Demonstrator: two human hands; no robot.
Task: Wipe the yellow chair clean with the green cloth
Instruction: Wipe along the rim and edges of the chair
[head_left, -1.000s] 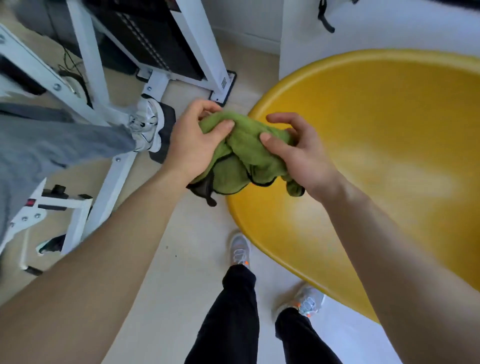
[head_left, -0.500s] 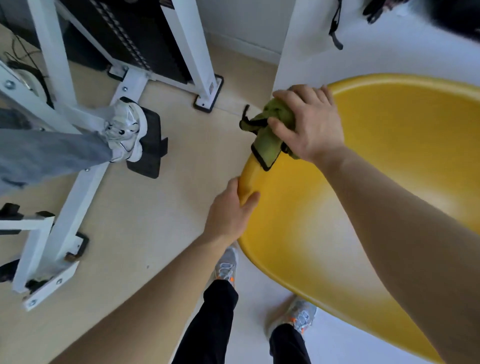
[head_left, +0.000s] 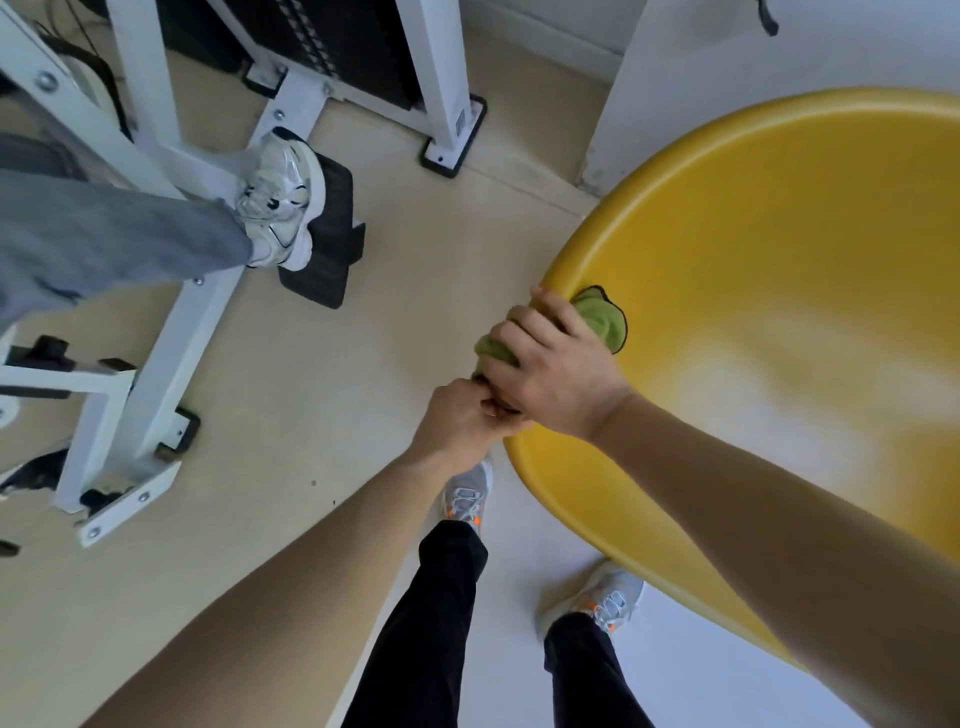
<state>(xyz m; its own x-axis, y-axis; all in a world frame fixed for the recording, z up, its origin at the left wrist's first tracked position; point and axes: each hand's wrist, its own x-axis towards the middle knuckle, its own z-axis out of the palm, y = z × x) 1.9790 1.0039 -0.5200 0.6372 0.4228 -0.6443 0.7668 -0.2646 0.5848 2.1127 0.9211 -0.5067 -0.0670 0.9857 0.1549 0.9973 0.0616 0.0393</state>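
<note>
Big round yellow plastic chair (head_left: 779, 249), shiny, scooped like a bowl. Small soft green cloth (head_left: 600, 319) with dark edge, bunched up over the chair's left rim.

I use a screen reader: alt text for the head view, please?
A right hand grips a green cloth against the rim of a yellow chair; the curled left hand meets it there.

R hand (head_left: 550, 374) palm-down gripping green cloth (head_left: 602, 322); L hand (head_left: 462, 421) curled on yellow chair (head_left: 779, 260) rim, hands touching.
</note>
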